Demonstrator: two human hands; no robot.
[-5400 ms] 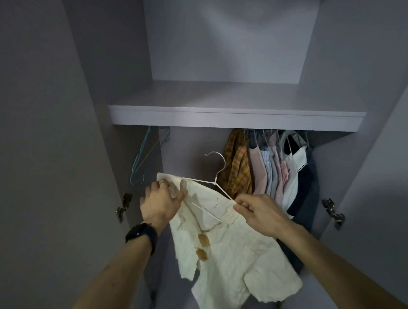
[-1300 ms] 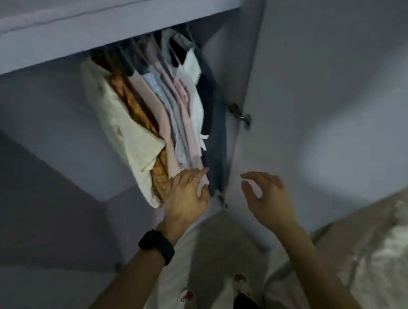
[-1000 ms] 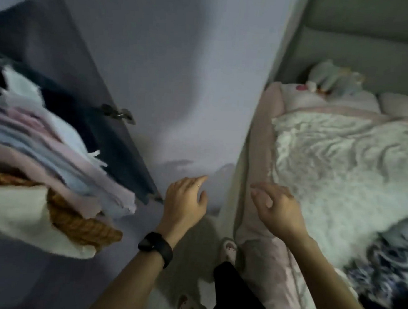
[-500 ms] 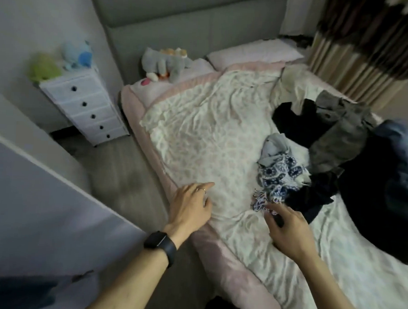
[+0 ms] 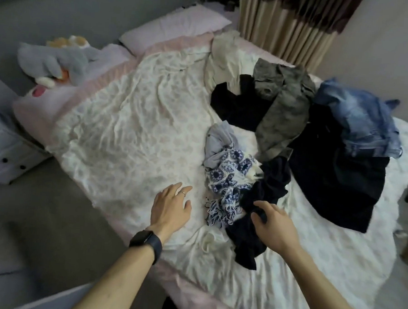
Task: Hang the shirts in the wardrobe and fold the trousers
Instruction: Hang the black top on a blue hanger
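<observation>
**Surfaces on and around the bed**

- Bed cover (image 5: 128,126): thin matt cloth, heavily crinkled, with a faint print.
- Navy garment (image 5: 248,237): soft, limp matt cloth, creased.
- Patterned piece (image 5: 230,179): blue-and-white cloth with a fringed, thready edge.
- Olive trousers (image 5: 280,115): coarser matt cloth, rumpled.
- Jeans (image 5: 358,122): faded denim in thick folds.
- Black garment (image 5: 236,104): flat matt cloth, weave unreadable.
- Plush toy (image 5: 59,61): fuzzy pile.
- Pillow (image 5: 174,27): smooth cloth.
- Curtain (image 5: 283,28): pleated cloth with a slight sheen.
- Wristwatch (image 5: 146,242): smooth matt black.
- Ring (image 5: 183,193): bright metal.
- Drawer chest (image 5: 6,158): smooth pale finish.
</observation>
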